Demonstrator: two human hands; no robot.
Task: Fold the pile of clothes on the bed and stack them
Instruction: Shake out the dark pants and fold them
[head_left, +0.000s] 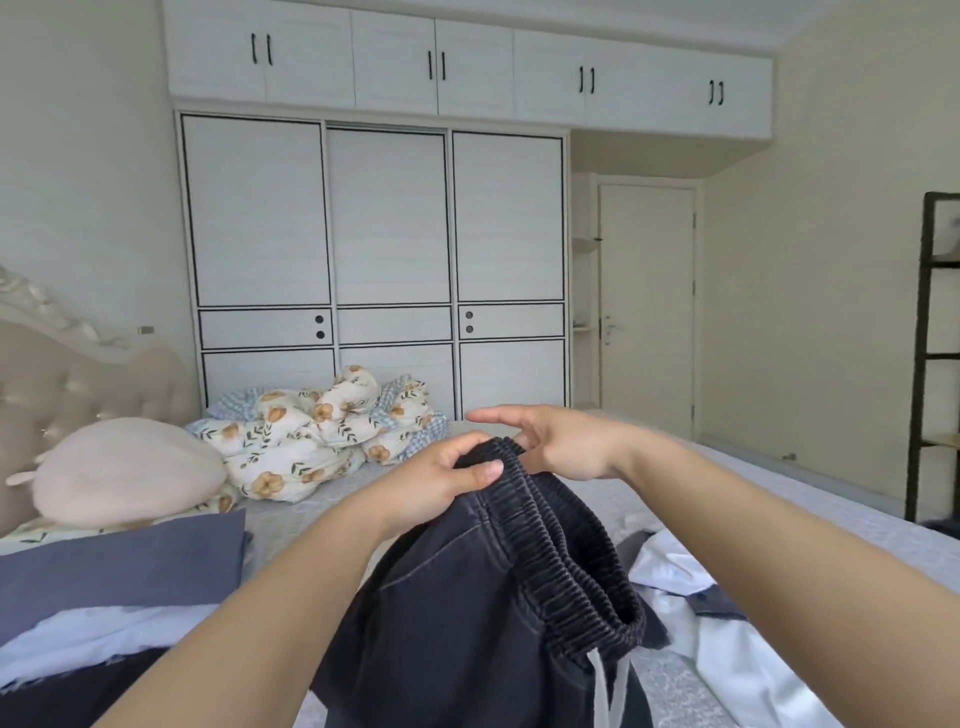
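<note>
A pair of dark charcoal denim trousers with a ribbed elastic waistband and pale drawstring (498, 597) is held raised over the grey quilted bed (779, 499), presumably so the legs hang free and the waistband can be straightened for folding. The waistband's far end is pinched by the left hand (441, 483), thumb on top. The right hand (550, 441) is spread, fingers extended, just beside the band; no grip is seen. Unfolded pale blue-white garments (727, 639) lie on the bed nearby, apparently awaiting folding.

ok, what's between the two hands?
Head view: the elastic waistband of the dark trousers; left hand pinches it, right hand is open beside it.
</note>
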